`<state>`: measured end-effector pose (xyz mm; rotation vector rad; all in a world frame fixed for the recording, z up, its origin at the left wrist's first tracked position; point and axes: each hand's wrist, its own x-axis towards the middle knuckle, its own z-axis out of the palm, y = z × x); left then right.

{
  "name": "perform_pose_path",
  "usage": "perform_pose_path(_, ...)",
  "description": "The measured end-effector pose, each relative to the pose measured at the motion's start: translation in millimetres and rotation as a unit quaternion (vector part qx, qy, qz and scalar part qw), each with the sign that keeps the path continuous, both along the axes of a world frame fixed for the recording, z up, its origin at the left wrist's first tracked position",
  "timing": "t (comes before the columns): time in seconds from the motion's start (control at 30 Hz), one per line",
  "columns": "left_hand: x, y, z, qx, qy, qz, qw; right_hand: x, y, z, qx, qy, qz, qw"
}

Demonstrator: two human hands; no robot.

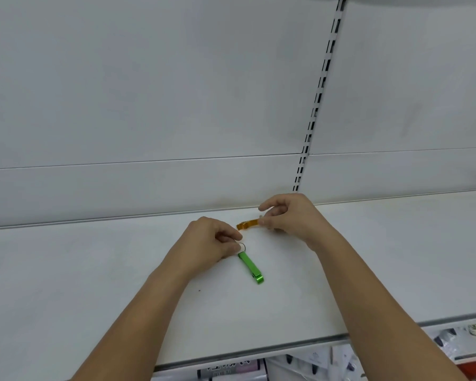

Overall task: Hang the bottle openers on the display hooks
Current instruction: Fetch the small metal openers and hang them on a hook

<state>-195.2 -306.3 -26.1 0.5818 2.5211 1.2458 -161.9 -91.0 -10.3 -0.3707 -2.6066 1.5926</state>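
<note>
Filling most of the frame: white back panel (149,92), one horizontal seam running across just below mid-height. Below it, white shelf (80,276) spans the full width, front edge cutting across the lower right of the frame. Slotted upright (322,86) runs from top right of centre down to the shelf's back edge, dark slots in a double row.

Left forearm (138,312) and right forearm (374,292), both bare, come up from the bottom edge and converge toward centre. Packaged goods (313,365) show under the shelf edge at bottom centre and bottom right; too blurred to read.

Left hand (212,240), just below centre frame: thumb and fingers curled, pinching the key ring (243,246) of the green bottle opener (250,266). The opener's body angles down-right from the ring, over the shelf surface; can't tell if it's resting flat or lifted slightly.

Right hand (289,215), up and right of the left one: fingertips clamped on the right end of the orange bottle opener (247,224), index finger extended above it. The orange one points left, toward the left hand. Can't tell if it touches the shelf.

Hands are close but apart, and the two openers don't touch.
</note>
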Motion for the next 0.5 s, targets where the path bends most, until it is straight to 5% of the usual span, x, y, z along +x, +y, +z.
perform_pose_path(0.2, 4, 4, 3, -0.068, 0.07, -0.017, 0.995, -2, -1, 11, 0.152, -0.093, 0.077, 0.981)
perform_pose_path(0.5, 3, -2, 6, 0.066, 0.018, -0.014, 0.998, -1, 2, 10, 0.164, -0.074, 0.06, 0.982)
